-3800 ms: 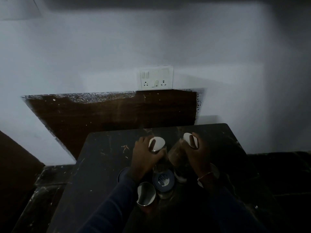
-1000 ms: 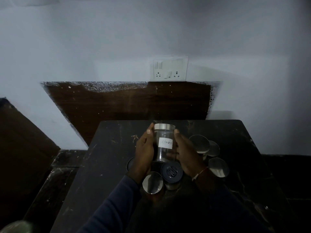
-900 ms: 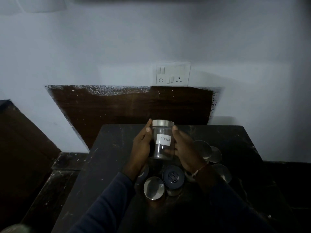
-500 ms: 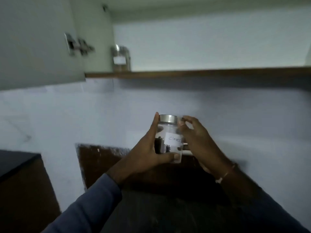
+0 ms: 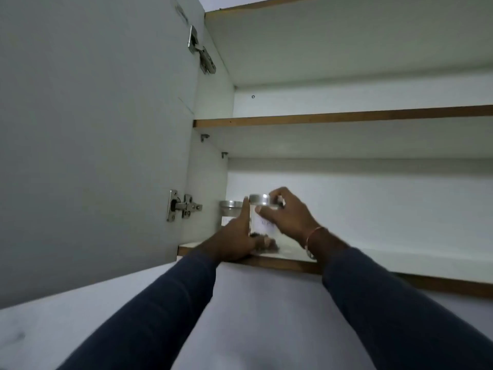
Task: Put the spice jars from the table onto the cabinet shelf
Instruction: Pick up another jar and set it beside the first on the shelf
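A clear glass spice jar (image 5: pixel 262 222) with a metal lid and a white label stands at the left end of the lower cabinet shelf (image 5: pixel 400 259). My left hand (image 5: pixel 237 240) wraps its left side and base. My right hand (image 5: pixel 286 213) grips its lid and right side. Dark spice lies in the bottom of the jar. A second lidded jar (image 5: pixel 230 213) stands just to its left against the cabinet's side wall, partly hidden by my left hand. The table and the other jars are out of view.
The cabinet door (image 5: pixel 93 129) hangs open on the left, with two metal hinges. An upper shelf (image 5: pixel 346 117) runs above the lower one. To the right of the jars the lower shelf shows bare white surface.
Both hands have lifted the labelled jar from in front of the wall up onto the lower shelf, beside the jar standing there. My view has tilted up into the cabinet.
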A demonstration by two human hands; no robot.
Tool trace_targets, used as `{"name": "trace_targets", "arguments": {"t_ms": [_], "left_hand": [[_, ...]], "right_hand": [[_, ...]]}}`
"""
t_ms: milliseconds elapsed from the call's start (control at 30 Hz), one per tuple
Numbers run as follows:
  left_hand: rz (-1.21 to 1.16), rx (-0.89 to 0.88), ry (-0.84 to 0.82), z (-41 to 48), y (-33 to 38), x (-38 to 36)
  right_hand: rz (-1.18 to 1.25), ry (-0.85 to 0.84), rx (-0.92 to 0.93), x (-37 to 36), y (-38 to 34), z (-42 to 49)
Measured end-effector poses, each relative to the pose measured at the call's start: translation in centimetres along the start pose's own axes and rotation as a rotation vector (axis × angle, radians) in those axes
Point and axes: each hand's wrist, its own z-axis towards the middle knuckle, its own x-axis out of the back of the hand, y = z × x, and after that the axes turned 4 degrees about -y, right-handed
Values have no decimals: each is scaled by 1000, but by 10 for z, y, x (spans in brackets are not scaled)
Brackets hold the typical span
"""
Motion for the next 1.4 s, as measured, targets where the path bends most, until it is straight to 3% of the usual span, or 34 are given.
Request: {"name": "trace_targets", "arguments": {"t_ms": [100,200,267,533,733,933,1133,1267,1400], "left_hand": [[188,131,-86,16,-14,-3],[341,234,-350,27,-14,-5],[360,226,-415,33,-12,-6],[210,297,-365,42,-15,-8],[254,219,-358,43,-20,-9],[373,146,-385,43,-22,-7],[395,129,-257,48,-34,-8],[281,105,13,38,-35,-9],[195,-10,239,27,-35,-8]], "right_hand": [[-107,-25,-57,-18,29,24],[-276,-97,-116,-25,46,55],[-453,-173,-155,-30,53,79],[-895,-374,-297,-48,53,131],[-764,-365,-220,-53,60,126],[-802,-302,-168,-56,70,130],[-787,-285,-193,-57,75,134],[-799,-254,-211,-50,63,117],[-904,-85,-14,-34,35,86]]}}
